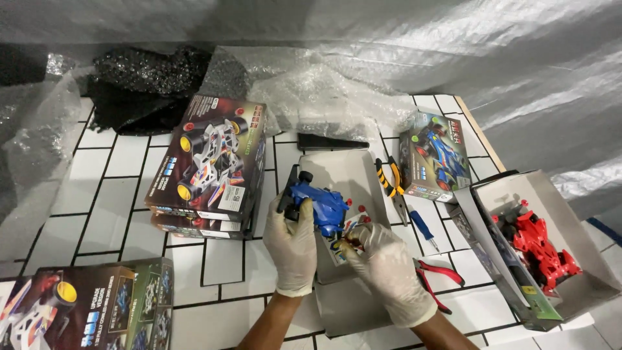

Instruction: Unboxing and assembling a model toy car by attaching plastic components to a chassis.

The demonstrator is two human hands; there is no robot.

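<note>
Blue plastic: the toy car body (322, 206), glossy and moulded, sits over an open grey box tray (350, 170) at the table's centre, with black wheels at its rear.
Left hand (293, 245): in a white latex glove, fingers clamped round the car's rear.
Right hand (387, 267): gloved alike, fingertips pinched together on a small piece just beside the sticker sheet (346, 234); what the piece is cannot be made out.
Surface: white tile-pattern table (116, 194), with clear bubble wrap (311, 91) crumpled at the far edge.
Tools: yellow-handled pliers (391, 181), blue screwdriver (424, 230), and red cutters (435, 275) partly hidden by the right wrist.
Boxes: stacked printed cartons (210, 165); a second open box holding a red car (541, 249).
Cut off: the cartons at lower left (84, 304) run out of view.
</note>
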